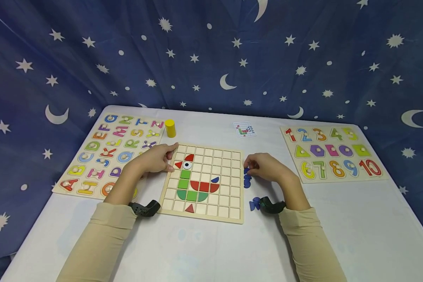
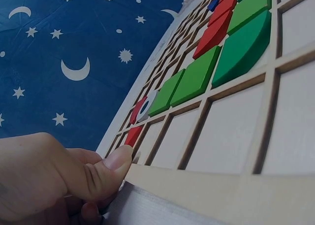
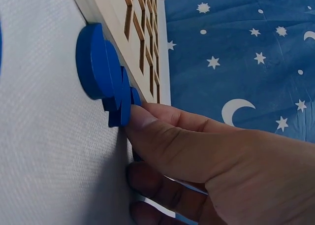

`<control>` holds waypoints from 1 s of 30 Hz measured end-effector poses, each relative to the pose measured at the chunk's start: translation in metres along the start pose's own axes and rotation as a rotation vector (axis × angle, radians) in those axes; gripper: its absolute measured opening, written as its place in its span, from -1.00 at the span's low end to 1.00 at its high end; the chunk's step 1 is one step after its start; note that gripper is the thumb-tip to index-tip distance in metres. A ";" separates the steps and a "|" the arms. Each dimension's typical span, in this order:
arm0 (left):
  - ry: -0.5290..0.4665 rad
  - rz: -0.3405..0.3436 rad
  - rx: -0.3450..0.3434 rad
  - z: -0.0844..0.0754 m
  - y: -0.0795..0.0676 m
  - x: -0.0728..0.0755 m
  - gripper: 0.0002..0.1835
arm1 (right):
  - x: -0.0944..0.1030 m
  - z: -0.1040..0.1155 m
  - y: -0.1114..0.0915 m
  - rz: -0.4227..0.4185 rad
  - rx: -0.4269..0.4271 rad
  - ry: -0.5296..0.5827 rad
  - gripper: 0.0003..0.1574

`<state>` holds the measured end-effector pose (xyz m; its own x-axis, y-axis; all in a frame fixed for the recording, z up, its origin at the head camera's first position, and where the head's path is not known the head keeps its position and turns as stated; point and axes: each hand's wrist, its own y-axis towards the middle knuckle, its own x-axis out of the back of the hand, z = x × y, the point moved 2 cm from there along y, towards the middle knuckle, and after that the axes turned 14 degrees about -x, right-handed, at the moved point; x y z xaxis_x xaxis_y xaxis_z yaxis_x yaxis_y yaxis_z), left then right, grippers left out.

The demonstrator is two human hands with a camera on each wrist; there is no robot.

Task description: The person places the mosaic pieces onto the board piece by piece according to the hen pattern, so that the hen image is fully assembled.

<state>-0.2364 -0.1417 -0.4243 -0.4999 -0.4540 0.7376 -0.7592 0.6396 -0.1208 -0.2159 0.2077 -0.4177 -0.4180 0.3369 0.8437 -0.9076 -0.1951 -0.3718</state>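
Note:
A wooden grid board (image 1: 225, 212) bears a bird-like figure of red, green and blue pieces, with a white eye disc (image 1: 187, 165). At its upper left edge my left hand (image 1: 155, 158) grips the frame; the thumb (image 2: 118, 158) lies on the rim beside a red triangle. Off the board's right side, my right hand (image 1: 266, 167) pinches one of several blue rounded pieces (image 3: 96, 62) lined up on the cloth. Its thumb tip touches that piece, and the index fingertip is partly hidden behind. A small blue half-round (image 1: 215, 179) lies above the red row.
More blue pieces (image 1: 255, 203) lie below the right hand. Left of the grid is an alphabet puzzle (image 1: 61, 190), partly under the left forearm; a number puzzle (image 1: 328, 159) lies to the right. Behind stand a yellow cylinder (image 1: 170, 128) and a small pattern card (image 1: 244, 129).

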 end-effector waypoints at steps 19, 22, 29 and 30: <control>0.004 0.001 0.000 -0.001 0.000 0.001 -0.06 | 0.000 0.000 0.002 -0.013 -0.037 0.012 -0.86; 0.002 0.002 0.000 -0.002 0.000 0.001 -0.06 | 0.000 0.000 0.001 -0.018 -0.029 0.004 -0.85; 0.001 0.002 0.001 -0.001 0.000 0.001 -0.06 | 0.000 0.001 0.000 -0.020 -0.026 0.000 -0.85; 0.001 0.002 0.003 -0.001 0.000 0.001 -0.06 | 0.000 0.001 0.000 -0.022 -0.026 0.001 -0.85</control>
<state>-0.2363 -0.1414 -0.4232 -0.5006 -0.4522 0.7382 -0.7597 0.6383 -0.1241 -0.2164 0.2066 -0.4173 -0.3982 0.3415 0.8514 -0.9172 -0.1635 -0.3634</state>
